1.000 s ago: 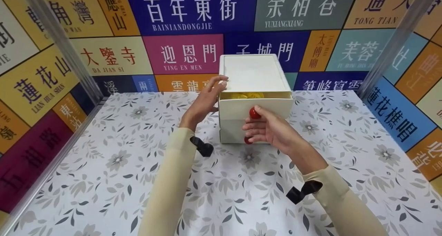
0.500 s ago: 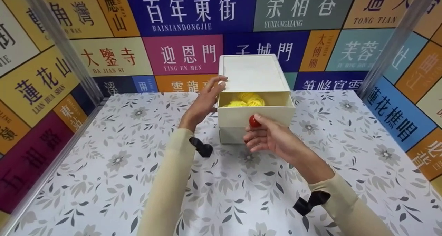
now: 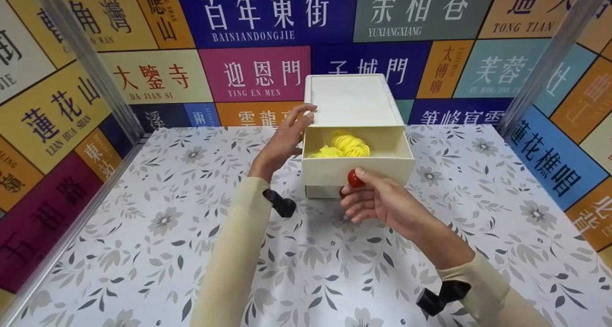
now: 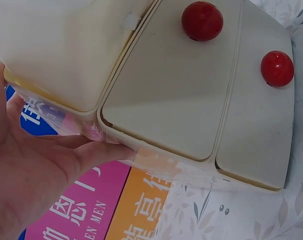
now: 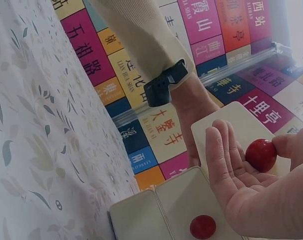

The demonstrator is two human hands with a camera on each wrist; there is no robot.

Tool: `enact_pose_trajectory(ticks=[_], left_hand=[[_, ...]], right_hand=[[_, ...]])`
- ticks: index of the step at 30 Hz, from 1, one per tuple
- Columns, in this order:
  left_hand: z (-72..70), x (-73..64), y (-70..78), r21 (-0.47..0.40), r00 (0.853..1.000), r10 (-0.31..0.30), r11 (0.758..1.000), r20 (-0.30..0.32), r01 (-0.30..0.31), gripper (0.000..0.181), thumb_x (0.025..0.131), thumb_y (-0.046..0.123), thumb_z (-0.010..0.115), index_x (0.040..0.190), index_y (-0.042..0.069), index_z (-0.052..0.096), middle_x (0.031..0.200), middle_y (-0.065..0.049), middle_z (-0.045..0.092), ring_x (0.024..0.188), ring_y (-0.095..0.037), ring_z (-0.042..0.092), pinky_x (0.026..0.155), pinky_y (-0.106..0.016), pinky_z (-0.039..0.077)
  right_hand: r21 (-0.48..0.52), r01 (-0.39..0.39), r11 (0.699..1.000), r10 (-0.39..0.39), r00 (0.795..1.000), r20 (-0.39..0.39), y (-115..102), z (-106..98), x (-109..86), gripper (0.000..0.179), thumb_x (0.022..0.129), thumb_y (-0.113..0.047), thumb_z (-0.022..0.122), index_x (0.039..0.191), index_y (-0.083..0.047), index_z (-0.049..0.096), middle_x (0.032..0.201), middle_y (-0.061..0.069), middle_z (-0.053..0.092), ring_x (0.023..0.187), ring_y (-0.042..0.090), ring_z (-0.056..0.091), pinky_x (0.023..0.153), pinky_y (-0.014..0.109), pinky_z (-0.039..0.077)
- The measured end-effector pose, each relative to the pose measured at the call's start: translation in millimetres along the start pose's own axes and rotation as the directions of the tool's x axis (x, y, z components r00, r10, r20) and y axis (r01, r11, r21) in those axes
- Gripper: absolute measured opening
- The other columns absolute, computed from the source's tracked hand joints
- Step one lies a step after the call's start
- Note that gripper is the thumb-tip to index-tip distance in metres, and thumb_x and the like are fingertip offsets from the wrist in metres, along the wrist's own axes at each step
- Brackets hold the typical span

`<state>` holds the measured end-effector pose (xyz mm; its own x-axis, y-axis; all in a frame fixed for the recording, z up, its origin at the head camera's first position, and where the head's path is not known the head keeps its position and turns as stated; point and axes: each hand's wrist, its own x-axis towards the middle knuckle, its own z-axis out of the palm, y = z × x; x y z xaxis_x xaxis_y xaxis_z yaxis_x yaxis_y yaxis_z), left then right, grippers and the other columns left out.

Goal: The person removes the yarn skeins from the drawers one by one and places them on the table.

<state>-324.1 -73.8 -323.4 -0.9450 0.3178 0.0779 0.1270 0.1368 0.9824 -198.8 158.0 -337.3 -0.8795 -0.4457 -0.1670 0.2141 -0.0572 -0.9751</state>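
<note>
A small white drawer cabinet [image 3: 351,100] has its top drawer [image 3: 389,143] pulled out, with bundles of yellow yarn [image 3: 351,145] inside. My right hand [image 3: 385,200] pinches that drawer's round red knob [image 3: 355,179] between thumb and index finger; the other fingers extend loosely below. In the right wrist view, the same knob [image 5: 261,155] sits against the thumb tip. My left hand [image 3: 284,138] rests along the cabinet's left side, fingertips at its top edge. The left wrist view shows lower drawer fronts [image 4: 166,85] closed, with their own red knobs [image 4: 277,68].
The cabinet stands toward the back of a table covered in floral-patterned cloth [image 3: 162,250]. Behind and beside it rise walls of coloured panels [image 3: 253,73] with printed characters. Clear corner posts [image 3: 100,64] stand at the sides.
The right hand has drawn the top drawer outward, toward the person, uncovering more of the yellow yarn. The left hand has stayed against the cabinet's side.
</note>
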Motion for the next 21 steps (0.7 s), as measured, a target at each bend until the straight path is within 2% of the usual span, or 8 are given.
enact_pose_trajectory(ticks=[6, 14, 21], left_hand=[[-0.3, 0.9, -0.8, -0.012, 1.0, 0.009, 1.0, 0.009, -0.009, 0.035, 0.106, 0.044, 0.042, 0.139, 0.034, 0.043, 0.144, -0.007, 0.048, 0.13, -0.033, 0.057, 0.099, -0.057, 0.054], [-0.1, 0.7, -0.2, 0.001, 1.0, 0.024, 1.0, 0.007, -0.024, 0.036, 0.106, 0.045, 0.041, 0.14, 0.033, 0.043, 0.146, -0.007, 0.046, 0.132, -0.034, 0.055, 0.099, -0.057, 0.054], [1.2, 0.9, -1.8, -0.005, 1.0, 0.009, 1.0, 0.006, -0.009, 0.035, 0.106, 0.045, 0.041, 0.14, 0.035, 0.043, 0.146, -0.006, 0.047, 0.13, -0.033, 0.057, 0.099, -0.056, 0.055]], right_hand=[[-0.026, 0.003, 1.0, -0.003, 1.0, 0.003, 2.7, 2.2, -7.1, 0.053, 0.104, -0.048, 0.047, 0.115, 0.002, 0.06, 0.089, 0.003, 0.074, 0.075, 0.015, 0.07, 0.072, 0.029, 0.062], [-0.03, 0.015, 0.999, -0.014, 1.0, 0.023, 6.7, 7.0, -16.0, 0.047, 0.104, -0.045, 0.048, 0.109, -0.001, 0.064, 0.087, 0.003, 0.075, 0.073, 0.015, 0.07, 0.07, 0.028, 0.062], [-0.021, 0.003, 1.0, -0.002, 1.0, 0.024, 10.8, 8.2, -25.5, 0.046, 0.104, -0.043, 0.048, 0.108, 0.0, 0.064, 0.086, 0.003, 0.075, 0.072, 0.015, 0.07, 0.066, 0.026, 0.061]])
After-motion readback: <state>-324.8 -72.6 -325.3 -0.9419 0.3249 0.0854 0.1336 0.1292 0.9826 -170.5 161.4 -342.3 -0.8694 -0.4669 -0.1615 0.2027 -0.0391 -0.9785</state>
